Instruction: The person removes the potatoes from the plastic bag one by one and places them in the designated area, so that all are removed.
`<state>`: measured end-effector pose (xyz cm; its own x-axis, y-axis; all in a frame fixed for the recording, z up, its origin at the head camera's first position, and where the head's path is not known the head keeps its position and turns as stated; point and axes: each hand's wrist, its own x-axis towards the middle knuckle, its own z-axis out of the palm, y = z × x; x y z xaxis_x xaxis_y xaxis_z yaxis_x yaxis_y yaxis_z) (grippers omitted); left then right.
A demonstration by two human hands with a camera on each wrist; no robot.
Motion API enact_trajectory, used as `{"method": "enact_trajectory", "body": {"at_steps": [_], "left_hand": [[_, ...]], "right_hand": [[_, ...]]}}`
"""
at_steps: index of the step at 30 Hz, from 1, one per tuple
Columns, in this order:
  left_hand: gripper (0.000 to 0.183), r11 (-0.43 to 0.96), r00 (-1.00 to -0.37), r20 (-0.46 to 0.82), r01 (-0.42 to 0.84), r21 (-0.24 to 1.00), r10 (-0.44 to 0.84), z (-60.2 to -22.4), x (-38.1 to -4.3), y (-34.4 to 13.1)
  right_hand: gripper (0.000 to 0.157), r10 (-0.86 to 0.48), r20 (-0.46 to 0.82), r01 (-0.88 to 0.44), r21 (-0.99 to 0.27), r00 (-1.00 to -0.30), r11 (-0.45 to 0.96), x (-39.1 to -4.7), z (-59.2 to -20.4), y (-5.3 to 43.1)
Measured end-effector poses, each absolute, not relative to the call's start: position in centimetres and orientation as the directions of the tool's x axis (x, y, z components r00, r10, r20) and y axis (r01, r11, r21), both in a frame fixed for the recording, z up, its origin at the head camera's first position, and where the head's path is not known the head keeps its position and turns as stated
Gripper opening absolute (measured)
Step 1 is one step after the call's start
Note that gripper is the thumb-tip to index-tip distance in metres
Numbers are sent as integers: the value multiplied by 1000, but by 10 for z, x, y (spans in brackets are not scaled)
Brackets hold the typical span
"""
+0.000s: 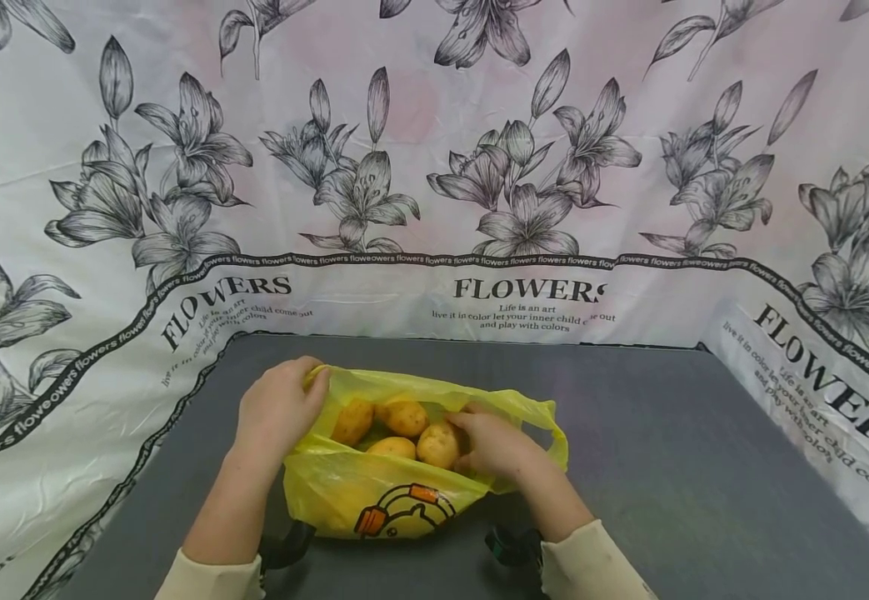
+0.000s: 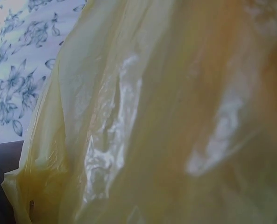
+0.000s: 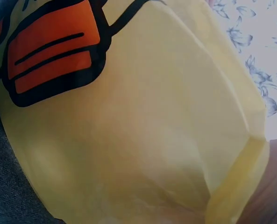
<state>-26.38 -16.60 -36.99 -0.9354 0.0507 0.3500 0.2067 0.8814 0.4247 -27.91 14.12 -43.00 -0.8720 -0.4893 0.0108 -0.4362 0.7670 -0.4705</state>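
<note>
Potatoes (image 1: 404, 418): our R hand (image 1: 500, 446), at the bag's 3 o'clock, curls fingers & thumb on the rightmost visible potato (image 1: 438, 446). Our L hand (image 1: 278, 408), at 10 o'clock, pinches the rim btwn thumb & fingers. Four potatoes show inside this yellow plastic bag (image 1: 329, 487), low at 6 o'clock in our head view; its cartoon print (image 1: 425, 497) faces 6. Below: dk grey table (image 1: 651, 467). At 12: white floral cloth (image 1: 382, 300) w/ "FLOWERS" lettering.

White, pink-tinged sheeting (image 1: 412, 108) printed with grey lilies (image 1: 527, 225) is hanging behind and beside a dark grey counter (image 1: 666, 467), and a black lettered band (image 1: 419, 259) is running above bold "FLOWERS" captions (image 1: 527, 289).
</note>
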Motion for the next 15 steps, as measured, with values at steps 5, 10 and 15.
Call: {"method": "enact_trajectory", "body": {"at_steps": [5,10,15], "left_hand": [[33,881,-930,363,213,422,52,-371,-264,-166],[33,885,-925,376,217,413,51,-371,-264,-166],[33,888,-926,375,212,409,48,-370,-264,-166]], "right_hand": [[66,-488,6,-435,-464,-873,771,-277,-429,142],[62,-519,1,-461,-459,-855,759,-277,-427,143],[49,-536,-7,-479,-441,-844,759,-277,-424,144]]}}
